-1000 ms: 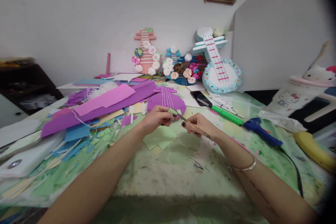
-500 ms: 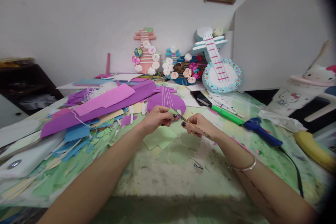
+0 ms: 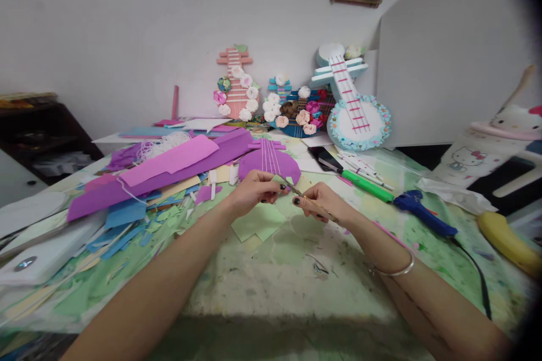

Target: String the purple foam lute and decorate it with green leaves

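Between thumb and fingers, my left hand (image 3: 259, 189) pinches a small piece of light green paper, mostly covered by the fingers. My right hand (image 3: 317, 202) is closed round a pair of scissors (image 3: 311, 201), whose blades point up and left to the green piece. A larger light green sheet (image 3: 258, 222) with a notched edge lies on the table just below my hands. Right behind them is a flat purple paper instrument (image 3: 271, 164) with white strings, partly hidden by my left hand.
Purple and pink sheets (image 3: 169, 161) and blue scraps (image 3: 125, 213) cover the left side. At right lie a green cutter (image 3: 367, 185), a blue glue gun (image 3: 423, 211) with a cord, a banana (image 3: 508, 242) and a cup (image 3: 474, 152). Decorated paper instruments (image 3: 353, 107) stand at the back.
Hardly anything differs. Both hands keep their place with the scissors at the green paper; the whole view has shifted very slightly.
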### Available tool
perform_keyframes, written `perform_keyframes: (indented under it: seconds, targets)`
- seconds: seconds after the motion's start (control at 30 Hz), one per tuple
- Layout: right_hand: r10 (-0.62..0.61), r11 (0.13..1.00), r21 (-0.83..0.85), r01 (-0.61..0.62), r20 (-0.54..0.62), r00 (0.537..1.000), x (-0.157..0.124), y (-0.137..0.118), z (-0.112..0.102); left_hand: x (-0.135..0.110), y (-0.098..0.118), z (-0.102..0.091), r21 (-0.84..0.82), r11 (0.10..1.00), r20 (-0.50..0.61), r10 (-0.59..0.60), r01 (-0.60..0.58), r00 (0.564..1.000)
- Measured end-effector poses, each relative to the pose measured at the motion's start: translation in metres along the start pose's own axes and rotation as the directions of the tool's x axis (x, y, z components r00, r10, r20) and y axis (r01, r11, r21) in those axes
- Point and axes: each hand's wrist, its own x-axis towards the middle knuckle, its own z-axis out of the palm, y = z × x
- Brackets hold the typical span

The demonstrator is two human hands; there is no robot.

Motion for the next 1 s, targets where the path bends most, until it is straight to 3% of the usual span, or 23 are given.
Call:
perform_keyframes:
  seconds: [0.5, 0.57, 0.67, 0.73, 0.83, 0.9, 1.0]
  targets:
    - [0.061, 0.995, -0.08, -0.064, -0.031, 0.998, 0.003, 0.007, -0.003, 0.0, -0.003, -0.002, 0.001, 1.0, 0.001, -0.013, 0.013, 1.0]
    - [0.086, 0.992, -0.086, -0.094, -0.089, 0.992, 0.005, 0.008, -0.005, 0.001, -0.005, -0.003, -0.006, 1.0, 0.001, -0.01, 0.01, 1.0]
    - [0.124, 0.972, -0.156, -0.173, -0.282, 0.951, 0.009, 0.01, -0.015, 0.004, -0.008, -0.004, -0.059, 0.998, 0.006, -0.023, 0.024, 1.0]
    - [0.089, 0.923, -0.304, -0.235, -0.425, 0.901, 0.011, 0.011, -0.024, 0.006, -0.009, -0.004, -0.131, 0.99, 0.01, -0.049, 0.05, 0.999]
    - [0.01, 0.741, -0.559, -0.372, -0.545, 0.839, 0.013, 0.017, -0.038, 0.009, -0.013, -0.004, -0.184, 0.98, -0.007, -0.084, 0.081, 0.996]
    - [-0.004, 0.634, -0.631, -0.447, -0.581, 0.814, 0.014, 0.023, -0.044, 0.01, -0.016, -0.005, -0.141, 0.988, -0.019, -0.073, 0.07, 0.997]
    - [-0.034, 0.599, -0.647, -0.471, -0.608, 0.793, 0.013, 0.031, -0.048, 0.011, -0.021, -0.007, -0.061, 0.997, -0.035, -0.038, 0.036, 0.999]
